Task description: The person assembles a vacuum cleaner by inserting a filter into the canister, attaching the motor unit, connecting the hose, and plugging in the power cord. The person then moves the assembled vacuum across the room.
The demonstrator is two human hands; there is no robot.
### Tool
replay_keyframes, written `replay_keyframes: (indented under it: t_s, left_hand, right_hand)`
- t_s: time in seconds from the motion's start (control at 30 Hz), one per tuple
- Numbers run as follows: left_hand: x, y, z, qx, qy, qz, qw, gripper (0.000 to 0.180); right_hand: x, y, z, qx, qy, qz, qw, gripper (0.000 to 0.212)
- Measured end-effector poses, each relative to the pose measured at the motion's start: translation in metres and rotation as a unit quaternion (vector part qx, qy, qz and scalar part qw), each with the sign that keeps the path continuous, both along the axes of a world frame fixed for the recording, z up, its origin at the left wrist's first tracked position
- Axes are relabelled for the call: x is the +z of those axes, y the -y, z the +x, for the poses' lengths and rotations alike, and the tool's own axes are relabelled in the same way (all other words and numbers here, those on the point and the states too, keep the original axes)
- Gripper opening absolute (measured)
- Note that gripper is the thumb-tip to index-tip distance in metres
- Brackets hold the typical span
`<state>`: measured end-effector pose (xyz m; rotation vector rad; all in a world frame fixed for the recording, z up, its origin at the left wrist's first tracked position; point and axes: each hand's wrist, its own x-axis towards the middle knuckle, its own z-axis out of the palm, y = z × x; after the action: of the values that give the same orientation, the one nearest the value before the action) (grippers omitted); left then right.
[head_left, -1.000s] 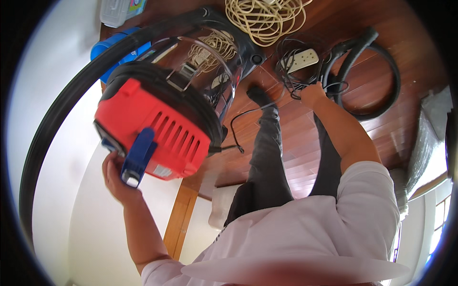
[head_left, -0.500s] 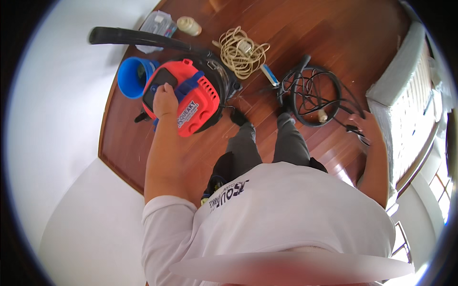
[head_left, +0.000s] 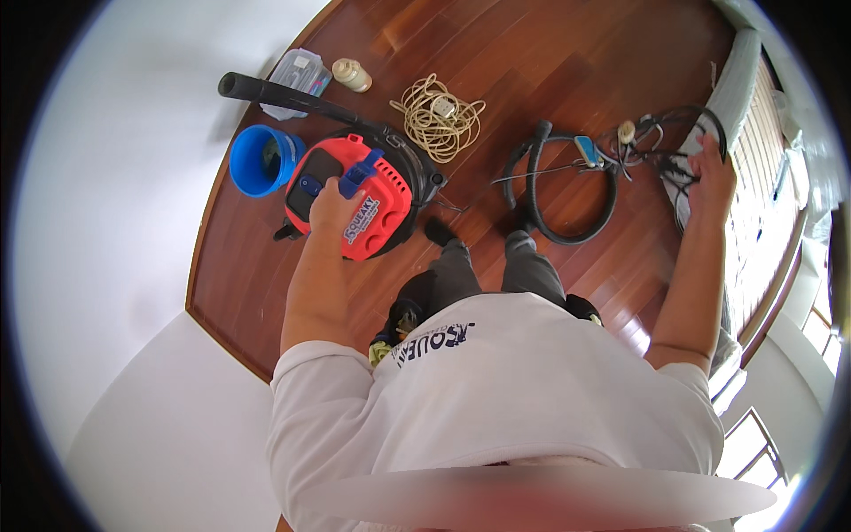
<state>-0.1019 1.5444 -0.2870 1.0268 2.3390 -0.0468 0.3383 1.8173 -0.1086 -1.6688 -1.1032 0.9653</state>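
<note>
A red and black canister vacuum cleaner (head_left: 386,182) stands on the floor at the left. My left hand (head_left: 332,211) lies on its lid, fingers closed at the near end of the blue handle (head_left: 362,170), right beside the dark switch panel. Off to the right, my right hand (head_left: 709,182) is closed around loops of black power cord (head_left: 678,160), raised beside the wrapped furniture. A pale plug (head_left: 627,133) dangles from the bundle. Below it on the floor rests the coiled black vacuum hose (head_left: 612,199), with a blue-and-white flat item (head_left: 587,151) next to it.
A blue bucket (head_left: 244,164) stands left of the vacuum, near the white wall. Farther back are a clear plastic box (head_left: 297,84), a cream bottle (head_left: 352,76) and a coiled beige extension cord (head_left: 425,133). Plastic-wrapped furniture (head_left: 753,186) lines the right side.
My right hand has risen and moved away from me, lifting the black cord off the hose coil; the plug came with it. My left hand stays on the vacuum lid. The whole view has shifted slightly.
</note>
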Motion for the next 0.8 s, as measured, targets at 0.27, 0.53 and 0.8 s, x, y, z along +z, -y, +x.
replay_keyframes:
  t_s: [0.27,0.53,0.8]
  left_hand:
    - [-0.022,0.001,0.005,0.065,-0.041,-0.026,0.997,0.058]
    - [-0.027,-0.015,0.017,0.135,-0.143,-0.155,0.968,0.054]
    - [-0.028,-0.011,0.013,0.125,-0.125,-0.116,0.977,0.045]
  right_hand:
    - [-0.038,-0.091,-0.024,0.014,-0.125,0.036,0.991,0.025]
    - [-0.092,-0.133,0.016,0.120,-0.118,-0.053,0.984,0.019]
    - [-0.209,-0.197,-0.004,0.194,0.163,-0.078,0.964,0.031]
